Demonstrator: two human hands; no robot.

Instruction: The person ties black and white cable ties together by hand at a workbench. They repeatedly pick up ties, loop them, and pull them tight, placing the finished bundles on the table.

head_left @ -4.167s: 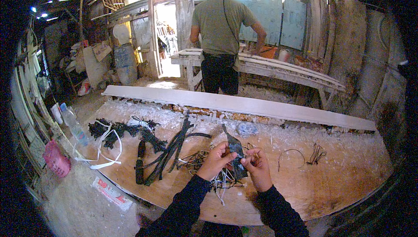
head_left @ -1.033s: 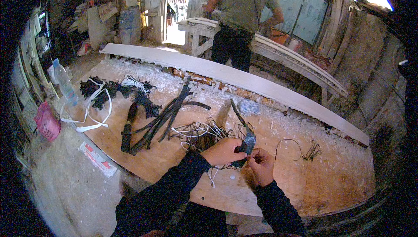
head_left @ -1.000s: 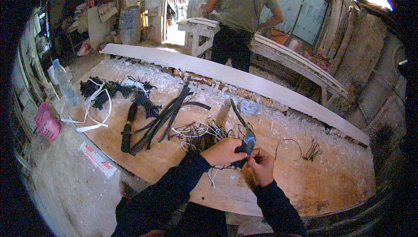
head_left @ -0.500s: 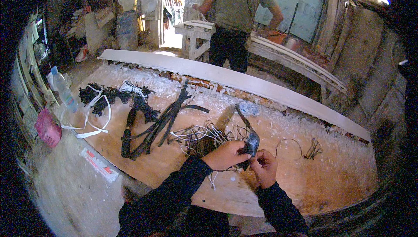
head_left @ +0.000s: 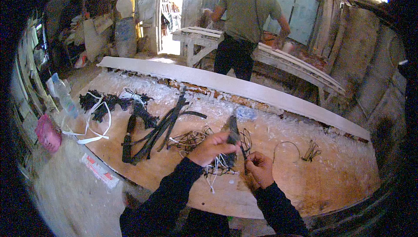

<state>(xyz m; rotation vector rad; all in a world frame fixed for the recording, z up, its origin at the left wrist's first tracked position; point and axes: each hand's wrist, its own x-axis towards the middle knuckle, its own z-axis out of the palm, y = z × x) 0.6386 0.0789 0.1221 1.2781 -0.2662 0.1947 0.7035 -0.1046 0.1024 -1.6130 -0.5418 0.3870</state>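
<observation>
My left hand point(head_left: 211, 149) is closed around a dark flat strip point(head_left: 234, 128), which stands up from its fingers toward the far side of the board. Close on its right, my right hand point(head_left: 260, 168) pinches a thin dark end that runs up to the left hand's fingers. Whether that end belongs to the same strip I cannot tell. Beneath and beside the left hand lies a tangle of black and white cords point(head_left: 191, 139), partly hidden by it. A pile of black strips point(head_left: 167, 126) lies to the left, next to a dark wrapped stick-like piece point(head_left: 127, 143).
A wooden board point(head_left: 305, 184) carries everything, with a raised white ledge point(head_left: 235, 89) along its far side. Black cord bundles point(head_left: 98, 102), a white strap point(head_left: 93, 139) and a small cord bundle point(head_left: 311, 151) lie on it. A plastic bottle point(head_left: 65, 97) and pink bag point(head_left: 48, 133) sit left. Beyond, a person point(head_left: 248, 15) stands at a bench.
The dark strip has swung more upright and my left hand has turned with it. My right hand has shifted slightly left and down. The person behind has turned and moved right in view.
</observation>
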